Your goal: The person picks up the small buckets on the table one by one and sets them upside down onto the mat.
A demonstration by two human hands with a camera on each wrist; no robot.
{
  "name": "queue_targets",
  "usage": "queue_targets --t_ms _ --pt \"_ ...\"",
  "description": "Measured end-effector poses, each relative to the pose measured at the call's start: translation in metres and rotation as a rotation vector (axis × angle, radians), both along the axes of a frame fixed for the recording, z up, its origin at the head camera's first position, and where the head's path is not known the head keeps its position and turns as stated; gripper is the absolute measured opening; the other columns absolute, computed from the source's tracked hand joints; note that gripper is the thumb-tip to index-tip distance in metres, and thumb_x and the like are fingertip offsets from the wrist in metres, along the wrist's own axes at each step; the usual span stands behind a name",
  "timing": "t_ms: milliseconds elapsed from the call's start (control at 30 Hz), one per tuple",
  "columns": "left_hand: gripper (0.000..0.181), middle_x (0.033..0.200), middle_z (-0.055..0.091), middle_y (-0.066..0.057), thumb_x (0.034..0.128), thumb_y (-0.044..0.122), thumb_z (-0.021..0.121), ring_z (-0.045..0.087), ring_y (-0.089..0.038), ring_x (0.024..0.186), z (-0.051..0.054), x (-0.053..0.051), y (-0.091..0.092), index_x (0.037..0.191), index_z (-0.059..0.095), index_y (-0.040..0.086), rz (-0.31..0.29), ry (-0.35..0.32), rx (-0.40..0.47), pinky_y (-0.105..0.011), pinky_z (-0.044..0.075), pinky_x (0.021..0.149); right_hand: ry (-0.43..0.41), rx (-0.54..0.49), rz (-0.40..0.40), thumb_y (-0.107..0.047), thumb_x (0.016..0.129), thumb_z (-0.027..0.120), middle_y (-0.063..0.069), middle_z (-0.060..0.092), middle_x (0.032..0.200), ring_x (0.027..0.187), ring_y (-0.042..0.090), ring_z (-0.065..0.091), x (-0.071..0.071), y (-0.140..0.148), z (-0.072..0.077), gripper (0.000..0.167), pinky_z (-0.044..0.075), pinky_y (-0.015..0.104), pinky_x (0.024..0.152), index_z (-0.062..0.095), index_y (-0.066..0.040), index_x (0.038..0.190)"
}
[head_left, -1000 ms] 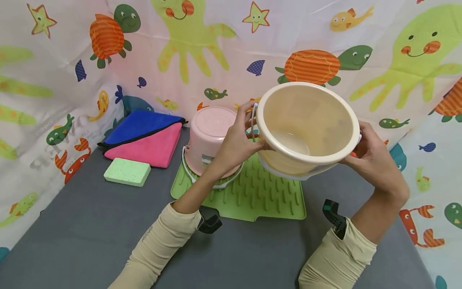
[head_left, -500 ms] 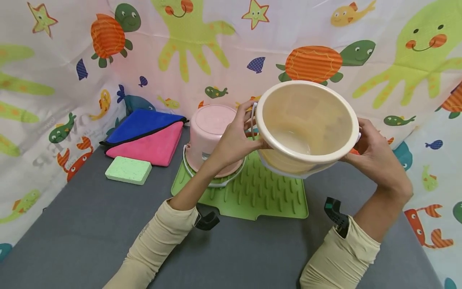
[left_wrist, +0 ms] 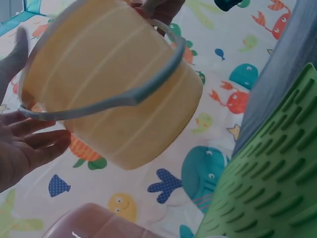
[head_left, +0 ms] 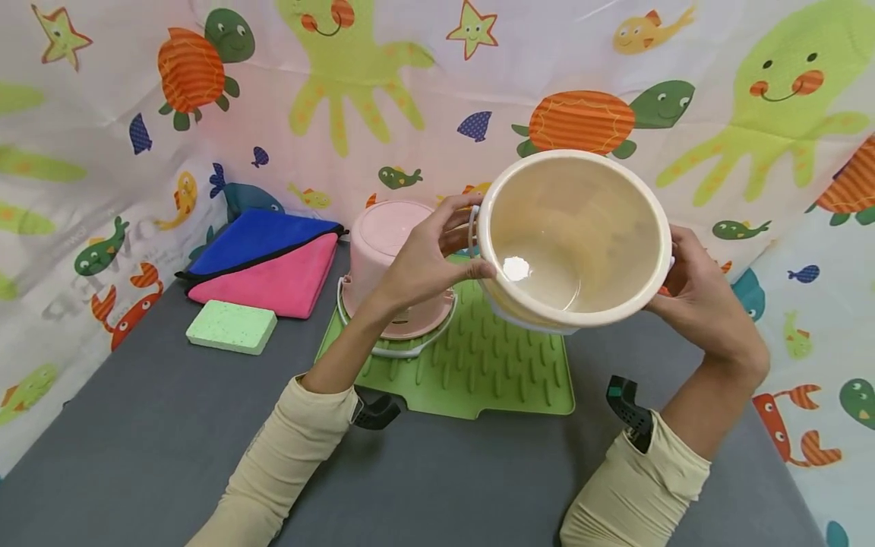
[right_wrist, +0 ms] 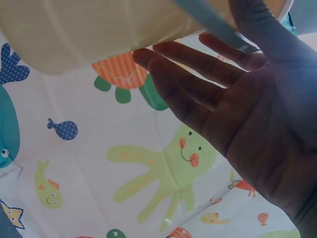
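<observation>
A cream bucket (head_left: 574, 228) is held up in the air, its open mouth tilted toward the head camera. My left hand (head_left: 427, 254) grips its left side, thumb on the near rim and fingers behind. On the opposite side my right hand (head_left: 700, 292) holds it, thumb at the front below the rim. The bucket's grey handle (left_wrist: 133, 96) hangs across its outer side in the left wrist view. In the right wrist view the fingers (right_wrist: 193, 94) reach behind the bucket wall. A pink bucket (head_left: 390, 228) stands upside down behind my left forearm, partly hidden.
Under the pink bucket lies a green ridged mat (head_left: 485, 372). To the left are a folded blue and pink cloth (head_left: 266, 262) and a pale green sponge (head_left: 232, 327) on the grey table (head_left: 472, 486). A patterned curtain (head_left: 424, 68) closes off the back and sides.
The cream bucket has tilted further toward the head camera, so more of its inner bottom shows. Both hands keep hold of it. The head view shifts slightly.
</observation>
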State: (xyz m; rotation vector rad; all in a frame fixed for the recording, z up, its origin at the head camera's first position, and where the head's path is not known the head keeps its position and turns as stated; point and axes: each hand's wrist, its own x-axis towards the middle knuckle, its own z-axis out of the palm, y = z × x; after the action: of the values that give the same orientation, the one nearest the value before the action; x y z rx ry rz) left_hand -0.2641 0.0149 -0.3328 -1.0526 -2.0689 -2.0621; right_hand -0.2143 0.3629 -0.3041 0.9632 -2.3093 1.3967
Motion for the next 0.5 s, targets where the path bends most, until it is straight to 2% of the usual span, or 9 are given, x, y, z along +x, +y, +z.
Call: queue_targets --t_ms 67,133,233,300,433,500 --pt "0.073 0.150 0.060 -0.017 0.0891 0.029 0.082 0.064 -0.033 0.135 -0.001 0.000 -0.001 0.152 0.049 0.010 0.018 -0.016 0.015 -0.034 0.058 0.106 0.015 0.034 -0.037 0.032 0.070 0.074 0.019 0.046 0.148 0.120 0.021 0.058 -0.001 -0.002 0.001 0.096 0.057 0.014 0.093 0.039 0.006 0.155" --pt "0.057 0.142 0.066 -0.017 0.0954 0.016 0.078 0.069 -0.031 0.127 -0.001 0.001 -0.001 0.147 0.054 0.007 0.046 -0.021 0.023 -0.036 0.061 0.100 0.003 0.030 -0.048 0.033 0.068 0.075 0.021 0.044 0.151 0.122 0.023 0.056 -0.001 -0.003 0.001 0.101 0.057 0.014 0.093 0.038 0.003 0.157" --pt "0.050 0.133 0.070 -0.017 0.0944 0.009 0.077 0.072 -0.025 0.120 -0.001 0.002 0.000 0.139 0.057 0.005 0.071 -0.012 0.036 -0.037 0.061 0.100 -0.007 0.014 -0.047 0.033 0.068 0.075 0.018 0.041 0.154 0.120 0.024 0.055 -0.002 -0.007 0.001 0.105 0.057 0.013 0.091 0.035 0.001 0.159" --pt "0.048 0.129 0.069 -0.017 0.0927 0.006 0.078 0.071 -0.024 0.120 -0.001 0.003 0.000 0.136 0.058 0.002 0.071 -0.013 0.057 -0.037 0.059 0.103 0.005 0.049 -0.075 0.031 0.068 0.077 0.013 0.042 0.155 0.119 0.022 0.054 -0.003 -0.010 0.000 0.109 0.057 0.012 0.088 0.032 -0.004 0.161" --pt "0.048 0.129 0.066 -0.021 0.0923 0.001 0.077 0.069 -0.028 0.120 0.000 0.002 0.000 0.135 0.056 -0.001 0.055 -0.019 0.094 -0.036 0.060 0.102 0.062 0.193 -0.201 0.023 0.069 0.083 0.005 0.047 0.153 0.121 0.015 0.052 -0.004 -0.014 0.001 0.113 0.054 0.006 0.085 0.032 -0.014 0.163" --pt "0.048 0.131 0.064 -0.025 0.0921 -0.001 0.076 0.068 -0.035 0.121 0.000 0.001 0.000 0.135 0.055 -0.003 0.048 -0.018 0.121 -0.037 0.060 0.101 0.034 0.216 -0.239 0.020 0.073 0.082 0.001 0.048 0.151 0.116 0.012 0.054 -0.004 -0.015 0.002 0.111 0.054 0.006 0.081 0.032 -0.019 0.163"
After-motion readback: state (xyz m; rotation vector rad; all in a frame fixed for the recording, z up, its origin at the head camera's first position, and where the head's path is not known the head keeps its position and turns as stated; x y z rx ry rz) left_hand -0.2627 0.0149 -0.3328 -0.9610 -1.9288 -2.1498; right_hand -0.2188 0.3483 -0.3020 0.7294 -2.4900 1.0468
